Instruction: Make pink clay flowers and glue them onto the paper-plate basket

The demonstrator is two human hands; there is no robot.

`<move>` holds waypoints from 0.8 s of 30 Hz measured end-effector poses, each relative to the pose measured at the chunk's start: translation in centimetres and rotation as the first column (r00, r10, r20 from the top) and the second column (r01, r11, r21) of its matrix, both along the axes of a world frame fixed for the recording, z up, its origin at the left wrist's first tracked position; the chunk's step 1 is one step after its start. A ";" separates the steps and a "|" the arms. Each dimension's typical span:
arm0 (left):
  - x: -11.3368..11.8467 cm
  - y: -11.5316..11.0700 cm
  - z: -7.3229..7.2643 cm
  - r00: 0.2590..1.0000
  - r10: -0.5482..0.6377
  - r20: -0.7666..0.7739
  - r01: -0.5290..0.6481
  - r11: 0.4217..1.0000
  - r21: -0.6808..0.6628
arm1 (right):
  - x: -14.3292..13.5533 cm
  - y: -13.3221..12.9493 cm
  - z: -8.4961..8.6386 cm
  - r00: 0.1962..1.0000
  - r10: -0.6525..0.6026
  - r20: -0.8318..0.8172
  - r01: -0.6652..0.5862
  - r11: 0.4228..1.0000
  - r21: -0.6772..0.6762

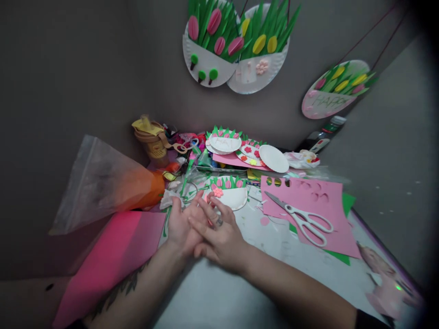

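My left hand [185,224] is palm up over the white table, its fingers loosely extended. Across that palm lies my right hand [221,233], fingers stretched out and a ring on one of them. Whether anything small sits between the two palms is hidden; reddish patches show near the fingers, but I cannot make them out. Just beyond the fingertips is a small paper plate craft [233,197] with green paper grass, pink tulips and a coral flower. White-handled scissors [302,218] rest on a pink sheet [332,201] with cut-out holes, to the right of my hands.
At left stand a clear zip bag with orange contents [137,187] and a lidded drink cup [154,146], near a pink folder-like sheet [113,246]. Several decorated plates [274,157] and craft supplies line the back, with a bottle [322,135]. Plate baskets [212,66] hang on the wall.
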State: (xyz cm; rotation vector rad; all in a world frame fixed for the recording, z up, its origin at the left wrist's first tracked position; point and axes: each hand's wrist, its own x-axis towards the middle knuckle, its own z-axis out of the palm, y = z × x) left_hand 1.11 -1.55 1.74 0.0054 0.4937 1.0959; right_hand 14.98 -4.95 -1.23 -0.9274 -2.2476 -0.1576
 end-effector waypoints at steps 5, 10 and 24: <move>0.0 -0.1 -0.6 0.999 0.042 0.019 -0.043 0.996 0.073 | 0.0 0.0 -0.2 0.995 0.097 0.002 -0.097 0.993 0.066; -0.1 0.0 -0.9 1.000 0.024 -0.005 -0.024 1.000 0.005 | -0.2 -0.1 0.0 0.998 0.052 0.027 -0.055 0.994 0.092; 0.1 0.0 -0.4 0.999 0.045 -0.011 -0.045 0.998 -0.035 | -0.4 -0.3 0.1 0.998 0.055 0.019 -0.056 0.997 0.060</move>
